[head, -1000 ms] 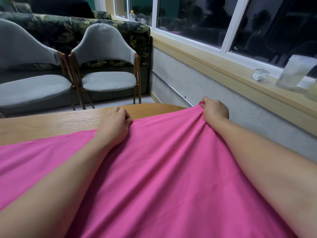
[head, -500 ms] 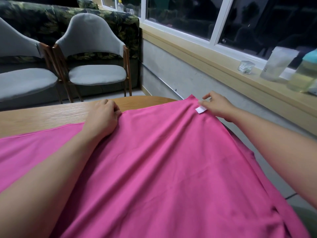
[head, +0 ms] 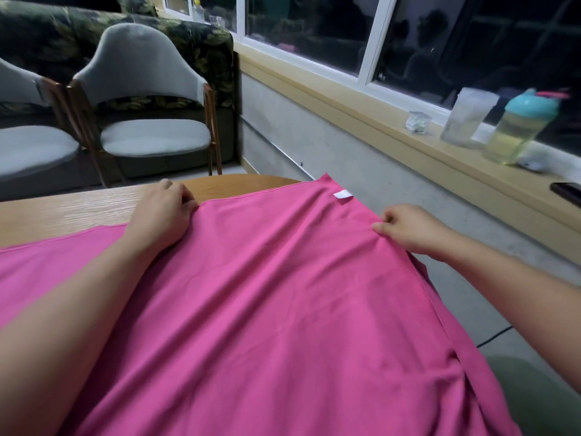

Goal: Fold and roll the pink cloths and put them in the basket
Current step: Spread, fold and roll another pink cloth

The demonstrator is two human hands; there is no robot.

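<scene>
Soft, limp, likely light cloth (head: 283,294), best gripped at edges: left hand (head: 163,212) pinching far hem, right hand (head: 408,229) pinching side edge.

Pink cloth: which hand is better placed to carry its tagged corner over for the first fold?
Right, probably. The right hand pinches the pink cloth by its edge near the white tag; the left hand grips the far edge, farther away.

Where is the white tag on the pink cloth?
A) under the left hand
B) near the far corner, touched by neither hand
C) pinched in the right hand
B: the white tag lies bare near the far corner of the pink cloth, apart from the left hand and right hand.
</scene>
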